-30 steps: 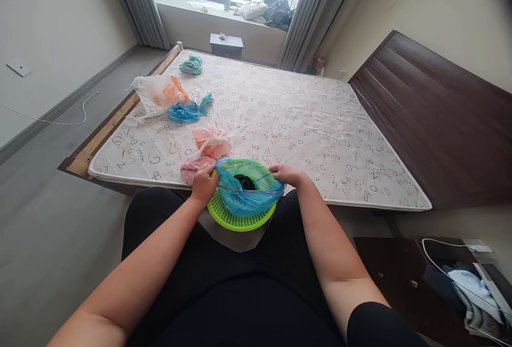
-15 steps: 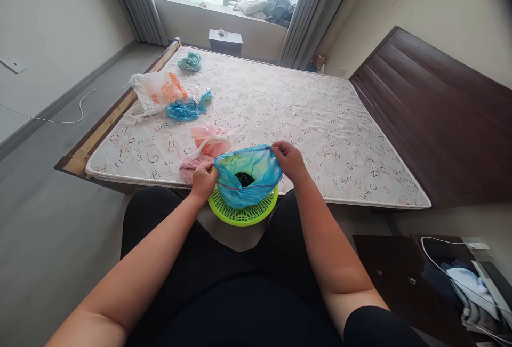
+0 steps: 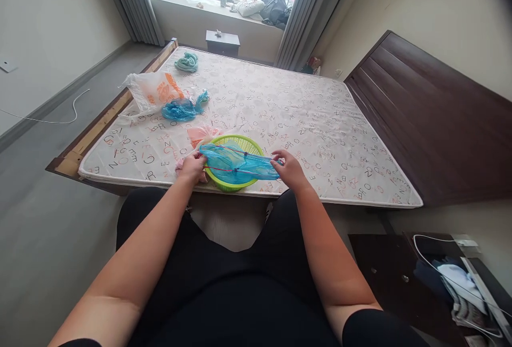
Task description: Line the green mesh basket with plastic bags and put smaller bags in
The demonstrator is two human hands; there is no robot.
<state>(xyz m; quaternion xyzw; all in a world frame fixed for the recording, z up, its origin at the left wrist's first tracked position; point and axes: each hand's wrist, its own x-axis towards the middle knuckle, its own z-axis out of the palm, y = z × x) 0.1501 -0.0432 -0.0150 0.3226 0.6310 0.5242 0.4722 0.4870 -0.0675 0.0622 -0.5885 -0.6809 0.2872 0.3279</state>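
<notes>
A blue plastic bag [image 3: 234, 168] with red drawstrings is stretched sideways between my two hands, its mouth pulled flat. My left hand [image 3: 193, 167] pinches the bag's left end. At the other end, the fingers of my right hand [image 3: 288, 167] are closed on the bag's right edge. The bag sits in and over a lime-green plastic basket [image 3: 240, 139], which stands at the near edge of the mattress. What lies inside the bag is hidden. Behind the basket's left side are a pink plastic bag [image 3: 200, 135] and a pink cloth [image 3: 178, 167], partly covered by my left hand.
The letter-print mattress [image 3: 312, 128] lies ahead, carrying a white-orange plastic bag [image 3: 154, 91], a crumpled blue bag [image 3: 180, 110] and a teal cloth [image 3: 186, 62]. A dark headboard [image 3: 432, 123] rises on the right. A dark cabinet [image 3: 372, 261] stands at lower right.
The bag's round open mouth is now drawn flat and wide. The basket has shifted away from me onto the mattress edge. My hands have spread slightly farther apart.
</notes>
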